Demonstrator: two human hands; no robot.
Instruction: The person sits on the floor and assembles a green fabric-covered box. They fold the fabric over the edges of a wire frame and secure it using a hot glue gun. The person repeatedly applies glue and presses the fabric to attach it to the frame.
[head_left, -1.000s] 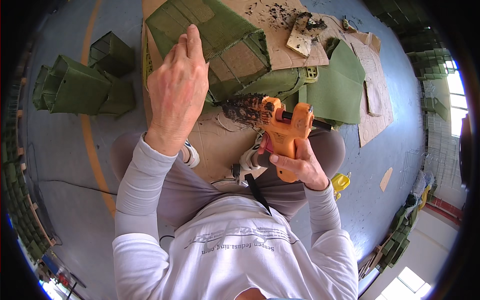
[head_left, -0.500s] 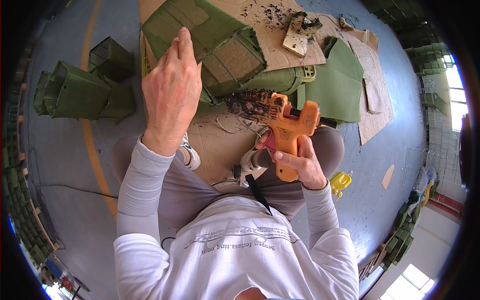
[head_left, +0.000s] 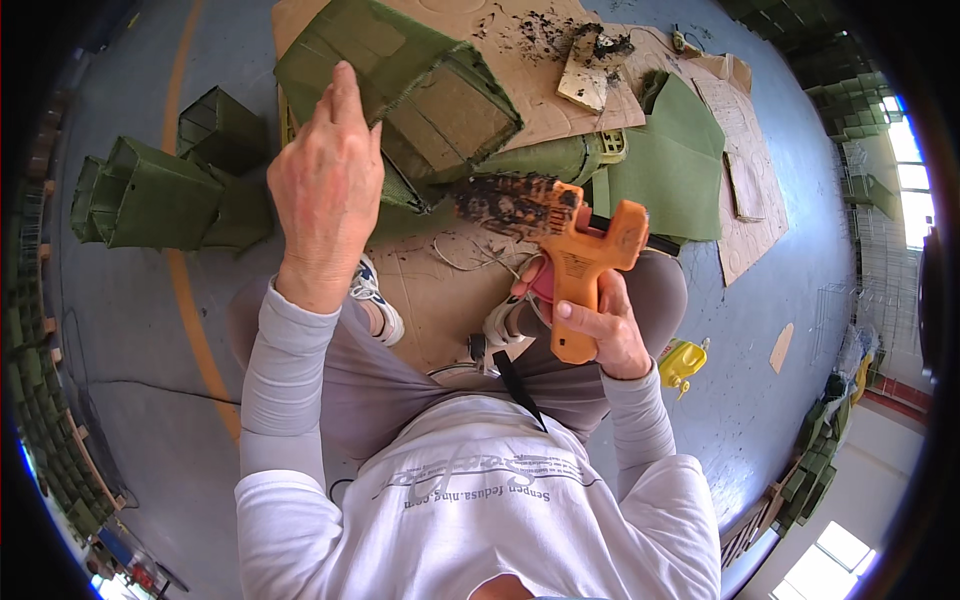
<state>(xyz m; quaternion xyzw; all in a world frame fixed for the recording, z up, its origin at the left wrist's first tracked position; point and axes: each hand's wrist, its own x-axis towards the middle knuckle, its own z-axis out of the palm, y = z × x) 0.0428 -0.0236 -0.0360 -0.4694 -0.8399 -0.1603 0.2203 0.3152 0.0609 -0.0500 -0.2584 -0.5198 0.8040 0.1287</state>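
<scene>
A hollow, many-sided green fabric box (head_left: pixel 405 55) with brown board panels lies tilted in front of me, its open end facing right. My left hand (head_left: pixel 328 195) lies over its near left side, fingers stretched out and the index finger pointing away. My right hand (head_left: pixel 612 330) is wrapped around the handle of an orange glue gun (head_left: pixel 575 262). Black, crusted residue coats its front end, which points left beneath the box's open end. A pink-red trigger (head_left: pixel 543 282) shows by my fingers. Whether my left fingertips press on the box, I cannot tell.
Flat green sheets (head_left: pixel 665 165) lie right of the box. Beyond it, a pale block (head_left: pixel 583 80) smeared with black residue sits on cardboard (head_left: pixel 480 25). Several green boxes (head_left: pixel 165 195) stand on the left floor. A yellow container (head_left: pixel 682 362) is beside my right knee.
My left hand has shifted slightly left and toward me. The box also appears a little farther left. The glue gun stays in my right hand, almost unmoved.
</scene>
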